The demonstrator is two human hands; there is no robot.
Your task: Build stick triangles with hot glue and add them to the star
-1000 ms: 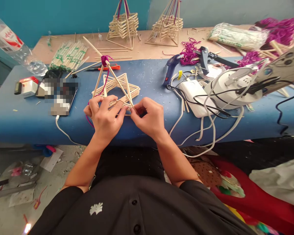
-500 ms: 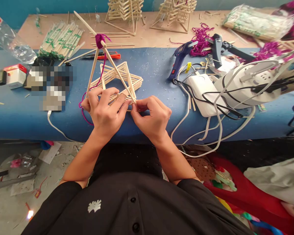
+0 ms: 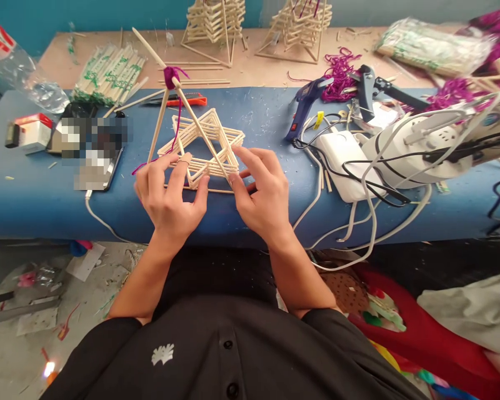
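Wooden star stack [image 3: 204, 165] sits between the left hand [image 3: 169, 194] at its seven o'clock and right hand [image 3: 266, 191] at four o'clock, both half-open, probably to keep it steady.

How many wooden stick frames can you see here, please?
3: the near frame at the left hand and right hand; then the back left frame and back right frame, standing beyond it, their tops cut off by the picture's edge.
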